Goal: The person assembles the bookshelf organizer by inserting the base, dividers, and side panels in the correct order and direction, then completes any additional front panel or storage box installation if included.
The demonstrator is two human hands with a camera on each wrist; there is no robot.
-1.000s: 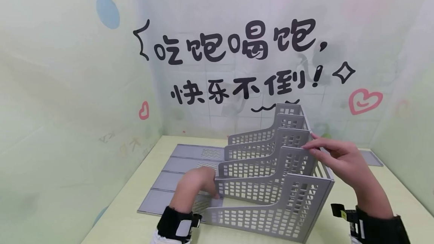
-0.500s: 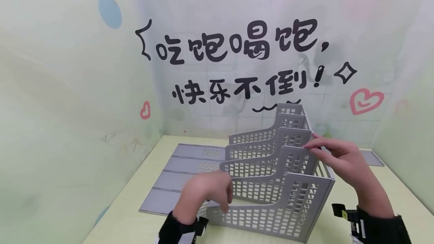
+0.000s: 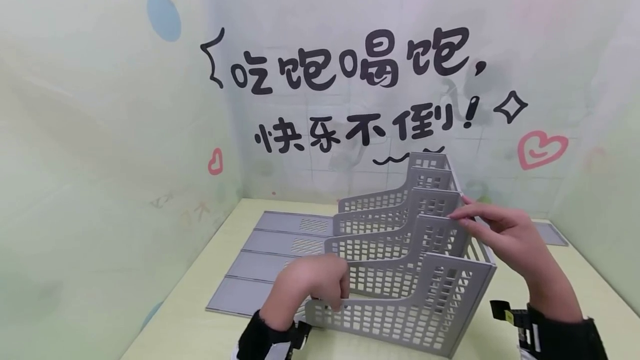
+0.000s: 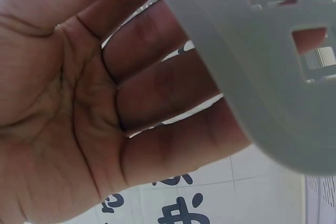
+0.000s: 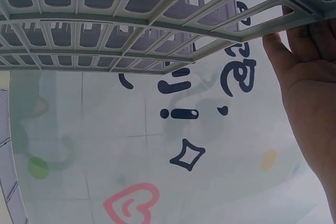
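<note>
A grey plastic file rack [image 3: 380, 321] with perforated, upright dividers stands on the table. My left hand [image 3: 320, 279] pinches the low front end of its nearest side panel; in the left wrist view the fingers [image 4: 168, 93] pass behind that panel [image 4: 252, 77]. At the rack's tall rear, my right hand [image 3: 500, 232] grips the top edge of a divider, thumb on the near side. In the right wrist view, the slotted back [image 5: 136, 24] of the rack spans the top, with the hand [image 5: 310, 87] at its edge.
Flat grey panels [image 3: 250, 293] lie side by side to the left of the rack, partly hidden by the left forearm. Another flat grey piece [image 3: 550, 233] lies behind the right hand. Patterned walls [image 3: 100, 182] enclose the pale table [image 3: 185, 315] at the left, back and right.
My left hand has moved right and toward me, from the second panel's front end to the nearest panel, and now pinches it. The right hand keeps its grip in the same place.
</note>
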